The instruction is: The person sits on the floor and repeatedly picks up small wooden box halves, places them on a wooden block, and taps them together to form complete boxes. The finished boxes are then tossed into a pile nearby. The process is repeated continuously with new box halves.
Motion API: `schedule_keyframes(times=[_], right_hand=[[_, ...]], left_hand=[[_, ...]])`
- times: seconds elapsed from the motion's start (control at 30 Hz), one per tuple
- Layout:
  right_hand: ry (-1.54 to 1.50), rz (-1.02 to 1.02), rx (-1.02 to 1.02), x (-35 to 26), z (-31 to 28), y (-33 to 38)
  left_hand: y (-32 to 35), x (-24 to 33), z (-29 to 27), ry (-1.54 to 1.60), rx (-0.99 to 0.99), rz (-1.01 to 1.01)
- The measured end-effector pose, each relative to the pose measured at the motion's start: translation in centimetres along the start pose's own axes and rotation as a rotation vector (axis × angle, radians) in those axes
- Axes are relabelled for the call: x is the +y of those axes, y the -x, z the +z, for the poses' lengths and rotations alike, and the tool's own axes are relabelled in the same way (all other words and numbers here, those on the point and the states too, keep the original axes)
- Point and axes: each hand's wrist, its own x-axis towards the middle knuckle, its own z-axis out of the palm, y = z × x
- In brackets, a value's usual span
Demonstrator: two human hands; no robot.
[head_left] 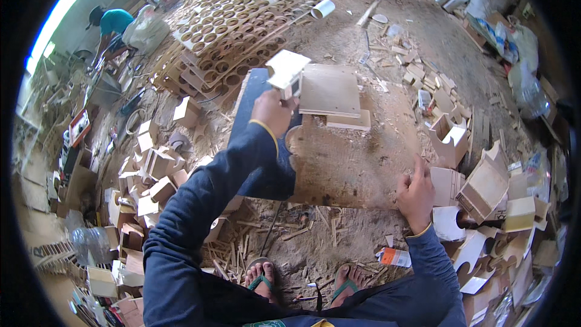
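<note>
A worker's left hand (pixel 273 111) lifts a small wooden box piece (pixel 286 71) above a dark board (pixel 260 139), fingers closed in a firm grip around its lower end, the piece rising just past the knuckles. The right hand (pixel 416 192) rests, fingers loosely curled and holding nothing, at the edge of a plywood sheet (pixel 354 163) on the sawdust-strewn floor (pixel 363 42), beside stacked cut-out panels (pixel 484 188).

Dirt floor (pixel 363 30) littered with sawdust and wood scraps (pixel 423 72). Stacked boards with round cut-outs (pixel 230 24) beyond. Heaps of small plywood boxes (pixel 151 175) off to the left, more cut pieces (pixel 502 206) to the right. White pipe (pixel 322 8) far ahead. Bright daylight at upper left (pixel 66 0), another worker (pixel 112 24) bent there.
</note>
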Motion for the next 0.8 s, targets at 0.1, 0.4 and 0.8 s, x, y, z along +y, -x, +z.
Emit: schedule_keyframes(times=[0.1, 0.4, 0.8], right_hand=[[-0.001, 0.108, -0.096, -0.3, -0.3, -0.2], [-0.015, 0.071, -0.055, -0.4, -0.9, -0.3], [-0.021, 0.106, -0.109, -0.3, -1.3, -0.1]], left_hand=[[-2.9, -1.0, 1.3, -0.008, -0.012, 0.008], [-7.2, -5.1, 3.4, -0.085, 0.101, 0.077], [-17.5, -4.0, -3.4, 0.262, 0.263, 0.561]])
